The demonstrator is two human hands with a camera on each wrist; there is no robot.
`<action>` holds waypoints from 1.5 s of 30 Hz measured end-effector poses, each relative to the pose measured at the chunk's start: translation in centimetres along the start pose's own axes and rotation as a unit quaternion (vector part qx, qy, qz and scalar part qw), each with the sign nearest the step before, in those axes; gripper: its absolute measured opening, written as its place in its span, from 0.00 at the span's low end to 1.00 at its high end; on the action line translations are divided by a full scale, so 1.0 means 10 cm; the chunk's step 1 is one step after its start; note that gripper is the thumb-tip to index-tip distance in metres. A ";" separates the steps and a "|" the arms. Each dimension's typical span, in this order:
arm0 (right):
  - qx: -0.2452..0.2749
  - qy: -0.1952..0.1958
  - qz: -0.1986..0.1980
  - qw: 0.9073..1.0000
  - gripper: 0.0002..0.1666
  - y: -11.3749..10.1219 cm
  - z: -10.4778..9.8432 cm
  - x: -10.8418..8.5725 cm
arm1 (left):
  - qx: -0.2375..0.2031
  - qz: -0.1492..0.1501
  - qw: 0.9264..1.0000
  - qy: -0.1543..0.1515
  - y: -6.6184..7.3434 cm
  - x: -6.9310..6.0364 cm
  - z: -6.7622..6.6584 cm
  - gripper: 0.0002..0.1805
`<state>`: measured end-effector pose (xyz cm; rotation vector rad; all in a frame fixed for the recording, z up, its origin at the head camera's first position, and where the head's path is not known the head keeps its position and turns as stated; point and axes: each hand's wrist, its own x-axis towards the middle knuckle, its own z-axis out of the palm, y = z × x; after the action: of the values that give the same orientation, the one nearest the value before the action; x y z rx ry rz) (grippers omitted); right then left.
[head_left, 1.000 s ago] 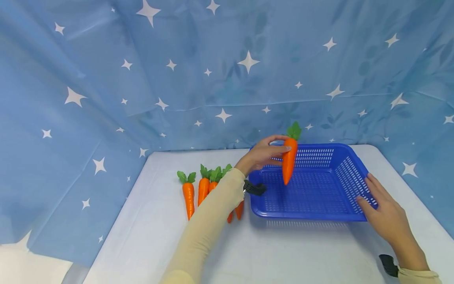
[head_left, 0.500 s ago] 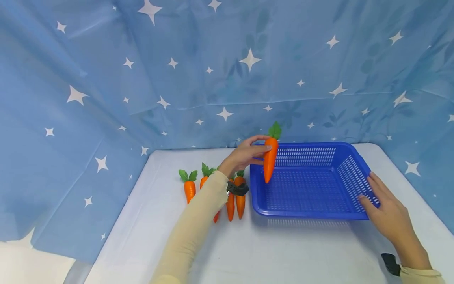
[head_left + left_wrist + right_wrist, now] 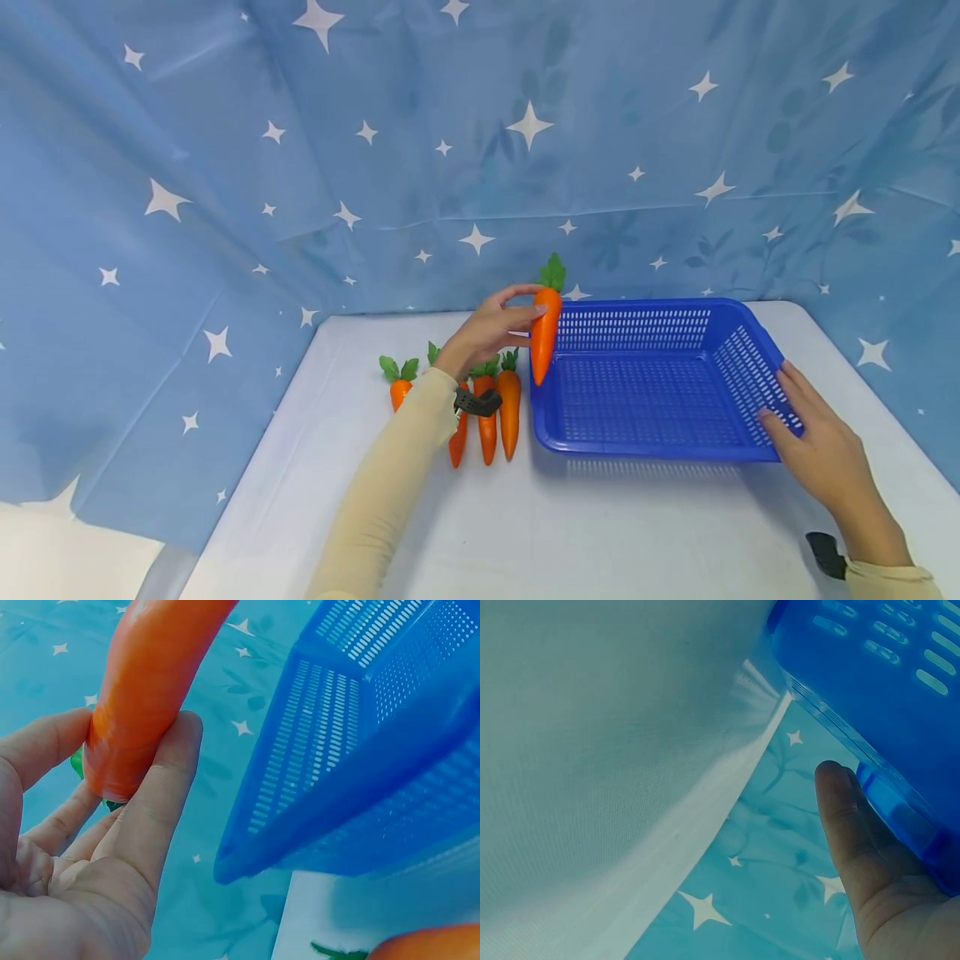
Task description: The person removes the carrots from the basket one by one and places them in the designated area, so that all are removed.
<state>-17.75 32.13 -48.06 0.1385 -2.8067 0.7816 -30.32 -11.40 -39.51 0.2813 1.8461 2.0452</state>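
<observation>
My left hand [image 3: 491, 327] pinches an orange carrot [image 3: 545, 333] with green leaves between thumb and fingers, at the left rim of a blue plastic basket [image 3: 637, 455]. The carrot hangs tip down, leaves up. In the left wrist view, thumb and fingers hold the carrot [image 3: 146, 690] near its leafy end, apart from the basket [image 3: 300, 742]. At the basket's right side, my right hand [image 3: 825, 454] grips the rim, thumb over the inside and fingers outside. In the right wrist view, the fingers of the right hand [image 3: 877, 877] lie along the basket's outer side.
Several more carrots [image 3: 509, 417] lie side by side on the white table [image 3: 585, 533], left of the basket and partly hidden by my left forearm. A blue curtain [image 3: 420, 167] with white stars hangs behind and at both sides.
My left hand has moved left with the carrot, from over the basket's inside to its left rim. More of the carrots on the table show now. The right hand stays on the rim.
</observation>
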 end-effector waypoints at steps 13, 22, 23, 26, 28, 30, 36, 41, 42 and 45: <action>0.001 -0.003 -0.001 1.000 0.44 0.01 0.02 0.01 | -0.003 0.014 0.999 0.031 0.01 -0.25 -0.31 0.25; -0.002 0.000 -0.001 1.000 0.43 0.02 0.01 0.00 | -0.011 0.014 0.998 0.052 0.02 -0.43 -0.48 0.24; -0.002 0.000 -0.001 1.000 0.43 0.02 0.01 0.00 | -0.012 0.014 0.998 0.055 0.02 -0.45 -0.49 0.24; -0.001 0.003 -0.004 1.000 0.43 0.02 0.01 0.00 | -0.015 0.016 0.998 0.062 0.03 -0.51 -0.55 0.25; -0.002 0.004 -0.006 1.000 0.43 0.02 0.01 -0.01 | -0.017 0.017 0.998 0.066 0.02 -0.56 -0.60 0.25; -0.002 0.006 -0.008 1.000 0.43 0.02 0.02 -0.01 | -0.018 0.017 0.997 0.073 0.02 -0.61 -0.65 0.26; 0.002 0.009 -0.011 1.000 0.43 0.02 0.02 0.00 | -0.014 0.024 0.994 0.104 0.00 -0.79 -0.83 0.27; 0.002 0.009 -0.010 1.000 0.43 0.01 0.01 0.00 | -0.010 0.028 0.992 0.121 -0.03 -0.95 -0.99 0.28; 0.002 0.009 -0.010 1.000 0.43 0.01 0.01 0.00 | -0.006 0.027 0.992 0.124 -0.05 -0.99 -1.03 0.28; 0.004 0.008 -0.010 1.000 0.43 0.02 0.02 0.00 | 0.012 0.024 0.990 0.135 -0.09 -1.09 -1.12 0.29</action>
<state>-17.80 32.19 -48.28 0.1591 -2.7827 0.7863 -24.63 -25.91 -40.74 0.0558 2.0397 2.1849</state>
